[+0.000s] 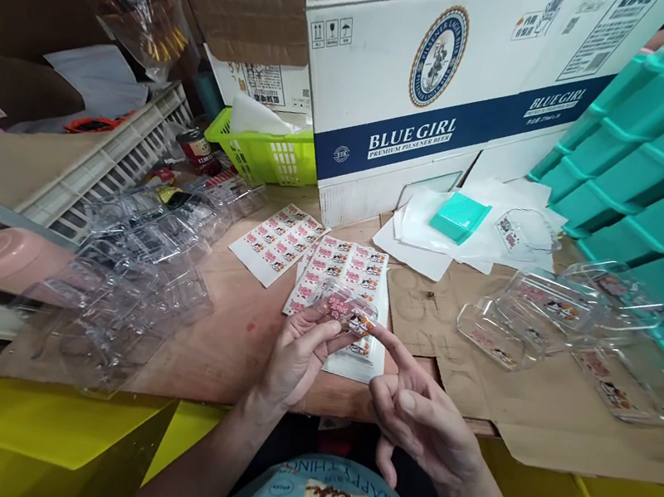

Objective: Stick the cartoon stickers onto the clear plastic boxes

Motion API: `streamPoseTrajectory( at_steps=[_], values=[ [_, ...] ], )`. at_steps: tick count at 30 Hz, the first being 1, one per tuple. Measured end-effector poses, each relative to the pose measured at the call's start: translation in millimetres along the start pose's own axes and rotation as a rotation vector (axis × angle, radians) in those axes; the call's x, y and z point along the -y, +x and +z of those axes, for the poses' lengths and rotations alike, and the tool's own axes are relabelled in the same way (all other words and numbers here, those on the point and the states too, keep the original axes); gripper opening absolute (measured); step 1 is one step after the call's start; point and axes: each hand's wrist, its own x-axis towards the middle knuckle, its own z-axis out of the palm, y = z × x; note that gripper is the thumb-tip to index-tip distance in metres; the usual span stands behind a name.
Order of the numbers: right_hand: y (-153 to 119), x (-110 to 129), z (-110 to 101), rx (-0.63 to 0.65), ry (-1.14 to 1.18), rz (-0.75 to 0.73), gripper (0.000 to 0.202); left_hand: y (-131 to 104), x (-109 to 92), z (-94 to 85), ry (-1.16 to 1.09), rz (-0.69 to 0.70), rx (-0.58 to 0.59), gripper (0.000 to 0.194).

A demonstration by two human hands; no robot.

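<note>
My left hand grips a small clear plastic case between thumb and fingers, tilted up over the table. A pink-lettered sticker with a cartoon cat shows on the case. The index finger of my right hand is stretched out and touches the case's right end; its thumb is apart from the finger, and nothing is held there. Beneath the case lie sticker sheets printed with the same design. Another sticker sheet lies to their left.
Piled clear plastic cases lie left, beside a pink bottle. Stickered cases rest on cardboard at right. Behind stand a white beer carton, a lime basket and stacked teal bins. A teal piece lies on white paper.
</note>
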Motion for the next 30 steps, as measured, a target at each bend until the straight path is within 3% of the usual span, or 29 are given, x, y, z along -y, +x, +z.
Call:
streamPoseTrajectory(
  at_steps=[11,21,25,30],
  values=[
    [2,0,2,-0.060,-0.063,-0.002,0.075,1,-1,-0.4,0.013,-0.010,-0.035,0.016],
    [6,-3,14,-0.183,-0.300,-0.046,0.082,0,-2,1.9,0.009,0.027,-0.050,0.011],
    [7,-7,16,-0.270,-0.482,-0.077,0.076,2,2,4.5,0.022,0.087,-0.141,0.009],
    [6,-7,25,-0.346,-0.806,-0.138,0.067,0,4,8.6,0.036,0.124,-0.153,0.006]
  ],
)
